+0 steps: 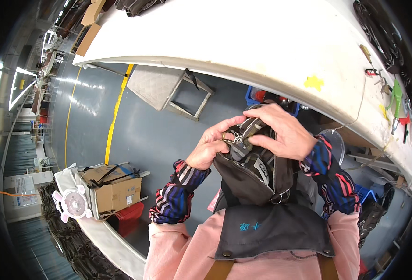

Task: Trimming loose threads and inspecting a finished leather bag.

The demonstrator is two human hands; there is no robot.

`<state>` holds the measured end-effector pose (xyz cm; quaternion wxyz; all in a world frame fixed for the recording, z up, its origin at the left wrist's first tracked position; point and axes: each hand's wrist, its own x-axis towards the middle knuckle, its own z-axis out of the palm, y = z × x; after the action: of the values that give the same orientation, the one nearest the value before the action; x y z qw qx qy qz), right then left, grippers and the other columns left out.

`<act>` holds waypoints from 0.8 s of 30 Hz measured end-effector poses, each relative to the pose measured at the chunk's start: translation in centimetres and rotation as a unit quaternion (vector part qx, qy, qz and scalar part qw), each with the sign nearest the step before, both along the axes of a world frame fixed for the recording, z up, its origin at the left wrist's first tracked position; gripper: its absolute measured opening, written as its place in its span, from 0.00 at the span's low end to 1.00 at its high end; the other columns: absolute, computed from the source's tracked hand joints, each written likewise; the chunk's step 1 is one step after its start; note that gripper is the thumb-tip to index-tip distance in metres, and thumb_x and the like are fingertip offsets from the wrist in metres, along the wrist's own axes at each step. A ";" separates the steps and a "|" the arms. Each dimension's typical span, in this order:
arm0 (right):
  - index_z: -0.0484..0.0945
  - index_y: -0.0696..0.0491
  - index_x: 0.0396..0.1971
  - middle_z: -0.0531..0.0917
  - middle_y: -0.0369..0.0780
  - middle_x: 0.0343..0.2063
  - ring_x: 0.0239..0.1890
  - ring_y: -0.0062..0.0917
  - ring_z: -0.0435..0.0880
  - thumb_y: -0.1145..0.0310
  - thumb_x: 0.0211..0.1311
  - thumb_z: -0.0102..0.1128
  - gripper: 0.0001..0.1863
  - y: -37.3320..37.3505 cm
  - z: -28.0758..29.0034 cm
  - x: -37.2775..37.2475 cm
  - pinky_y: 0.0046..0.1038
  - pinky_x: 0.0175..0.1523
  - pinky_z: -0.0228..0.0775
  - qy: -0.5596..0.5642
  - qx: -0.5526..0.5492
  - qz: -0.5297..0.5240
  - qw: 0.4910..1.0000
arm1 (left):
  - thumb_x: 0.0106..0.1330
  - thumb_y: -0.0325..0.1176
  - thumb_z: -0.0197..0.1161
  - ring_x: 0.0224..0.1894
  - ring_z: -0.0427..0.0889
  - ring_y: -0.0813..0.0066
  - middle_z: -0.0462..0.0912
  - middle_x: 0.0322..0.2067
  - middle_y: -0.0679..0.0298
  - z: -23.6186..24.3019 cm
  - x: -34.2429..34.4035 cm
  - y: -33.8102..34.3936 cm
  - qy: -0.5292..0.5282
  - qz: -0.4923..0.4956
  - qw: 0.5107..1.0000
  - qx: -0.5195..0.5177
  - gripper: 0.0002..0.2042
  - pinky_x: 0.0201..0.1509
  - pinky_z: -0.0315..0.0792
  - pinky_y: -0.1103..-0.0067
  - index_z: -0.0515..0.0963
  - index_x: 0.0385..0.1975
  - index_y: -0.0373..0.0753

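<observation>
A dark brown zippered bag (241,179) is held up in front of my apron (280,226), its long top zipper undone and its mouth gaping. With fingers and thumb, my left hand (208,148) pinches the bag's edge close to the metal zipper pulls (237,138). My right hand (287,133) grips the opposite zippered edge, its thumb reaching into the mouth. A white label (262,171) shows on the dark lining inside. At the near end of the zipper hangs a metal ring (277,199). Folds of fabric hide the bottom of the bag.
Beyond the bag stretches a white worktable (243,32), with a green-handled tool (394,100) and keys on its right side. A padded stool (154,86) stands below its edge. To the left are a cardboard box (117,189), a small fan (75,204) and piled dark fabric.
</observation>
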<state>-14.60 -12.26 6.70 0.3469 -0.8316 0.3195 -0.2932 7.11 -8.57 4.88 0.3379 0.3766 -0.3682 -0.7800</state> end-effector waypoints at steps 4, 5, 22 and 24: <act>0.73 0.58 0.26 0.75 0.41 0.19 0.22 0.28 0.75 0.72 0.53 0.55 0.05 -0.4 0.0 1.2 0.25 0.29 0.66 -0.106 0.080 -0.142 0.981 | 0.48 0.21 0.54 0.40 0.73 0.73 0.75 0.37 0.62 5.1 0.7 -0.6 -0.364 0.018 0.874 -0.323 0.28 0.44 0.66 0.80 0.64 0.54 0.39; 0.73 0.59 0.24 0.74 0.40 0.17 0.20 0.25 0.73 0.73 0.54 0.55 0.05 -0.5 0.5 1.3 0.23 0.28 0.65 -0.120 0.088 -0.172 0.974 | 0.48 0.23 0.57 0.44 0.72 0.66 0.75 0.41 0.59 6.5 0.5 -0.5 -0.486 0.041 0.733 -0.474 0.27 0.48 0.65 0.76 0.65 0.53 0.38; 0.75 0.57 0.28 0.76 0.41 0.28 0.26 0.29 0.78 0.66 0.35 0.71 0.19 7.8 4.2 3.2 0.24 0.27 0.70 -0.146 -0.103 -0.035 0.983 | 0.69 0.38 0.36 0.54 0.67 0.67 0.67 0.51 0.56 7.5 -3.6 4.3 0.064 0.410 0.887 -0.204 0.19 0.57 0.62 0.72 0.58 0.55 0.34; 0.75 0.57 0.27 0.77 0.42 0.27 0.27 0.30 0.78 0.69 0.35 0.71 0.17 7.9 3.9 3.0 0.23 0.27 0.70 -0.158 -0.109 -0.071 0.979 | 0.69 0.34 0.38 0.53 0.67 0.70 0.67 0.52 0.58 7.3 -3.2 4.2 0.008 0.386 0.895 -0.222 0.18 0.57 0.61 0.75 0.58 0.55 0.35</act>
<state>-11.61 -4.38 10.59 0.2786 -0.7831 0.2847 -0.4775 3.94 -4.38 12.17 0.6899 0.3980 -0.3554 -0.4892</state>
